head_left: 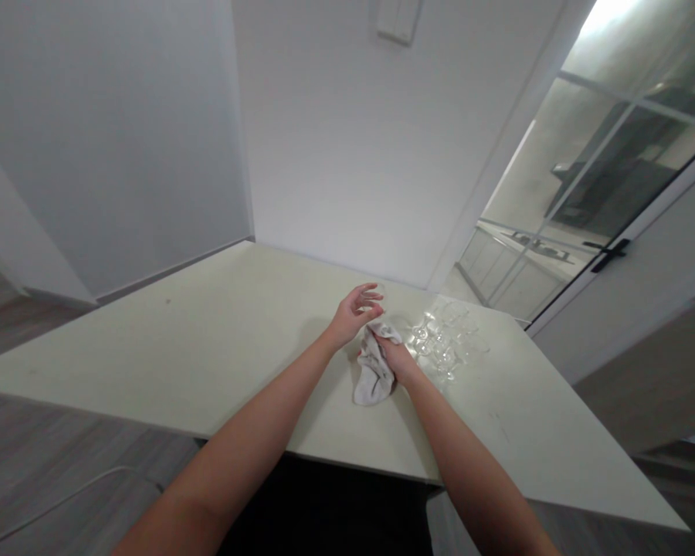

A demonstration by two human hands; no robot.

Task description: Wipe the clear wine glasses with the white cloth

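My left hand (354, 310) is raised just above the pale table (208, 340), with its fingers curled round a faint clear glass (381, 294). My right hand (398, 357) is closed on a crumpled grey cloth (373, 372), which hangs down onto the tabletop. The cloth's top end reaches up towards my left hand. Several clear stemmed glasses (447, 337) stand in a cluster just to the right of my right hand.
The table meets white walls at a corner behind the hands. A glass-panelled door with a black handle (609, 253) is at the right. Wood-look floor (46, 463) lies beyond the table's left and near edges.
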